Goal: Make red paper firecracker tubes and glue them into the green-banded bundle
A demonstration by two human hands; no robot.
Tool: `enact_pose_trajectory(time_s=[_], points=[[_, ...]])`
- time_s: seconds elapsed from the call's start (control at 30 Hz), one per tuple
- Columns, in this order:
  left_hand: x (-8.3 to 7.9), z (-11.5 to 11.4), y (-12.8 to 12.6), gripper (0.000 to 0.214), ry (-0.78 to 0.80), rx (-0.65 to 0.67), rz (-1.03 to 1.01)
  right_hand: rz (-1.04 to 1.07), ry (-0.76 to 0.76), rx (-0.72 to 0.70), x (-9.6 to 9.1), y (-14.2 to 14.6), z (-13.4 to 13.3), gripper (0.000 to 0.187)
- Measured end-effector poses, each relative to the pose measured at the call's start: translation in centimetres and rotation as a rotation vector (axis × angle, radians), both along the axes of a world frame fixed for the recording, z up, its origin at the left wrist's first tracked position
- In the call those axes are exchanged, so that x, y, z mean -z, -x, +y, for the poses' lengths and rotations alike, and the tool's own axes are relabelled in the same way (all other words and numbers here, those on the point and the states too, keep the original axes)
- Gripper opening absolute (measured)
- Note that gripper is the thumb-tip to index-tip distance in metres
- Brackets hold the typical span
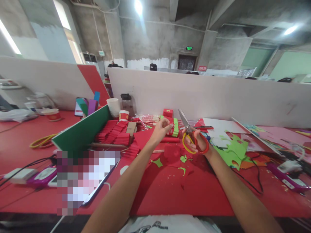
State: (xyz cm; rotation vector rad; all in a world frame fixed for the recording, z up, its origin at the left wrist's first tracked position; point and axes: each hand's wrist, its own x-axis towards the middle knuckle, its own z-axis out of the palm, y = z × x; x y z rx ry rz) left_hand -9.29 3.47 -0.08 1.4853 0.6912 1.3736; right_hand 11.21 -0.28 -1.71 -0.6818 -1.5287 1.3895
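Observation:
My right hand (198, 142) holds a pair of scissors (185, 121) with one yellow and one red handle loop. Their metal blades point up and away, close together. To the left, my left hand (161, 129) is raised with its fingers curled in a pinch; whatever lies between the fingertips is too small to make out. Just behind it is a bundle of red and light green paper (175, 127). A red paper square (172, 154) lies below the hands, near a green paper scrap (157, 162) and several smaller cuttings.
Stacks of folded red paper (109, 134) sit left, beside a green board (81, 131). A phone (102, 181) with a blurred screen lies front left. Paper cups, a bottle (126, 103) and a small red box (167, 112) stand behind. Green paper offcuts (232, 149) and cables lie right.

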Motion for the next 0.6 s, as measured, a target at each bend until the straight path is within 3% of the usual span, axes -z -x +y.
enact_pose_trajectory(time_s=[0.13,0.23,0.6], points=[[0.1,-0.3,-0.2,0.028,0.027,0.043,0.087,0.032,-0.026,0.278,-0.1,1.1,0.5,0.048],[0.3,-0.5,-0.2,0.03,0.025,0.094,0.193,0.037,-0.034,0.418,-0.1,1.6,0.6,0.044],[1.2,-0.2,-0.1,0.034,-0.059,0.19,0.454,-0.072,-0.145,0.444,1.4,1.9,1.3,0.046]])
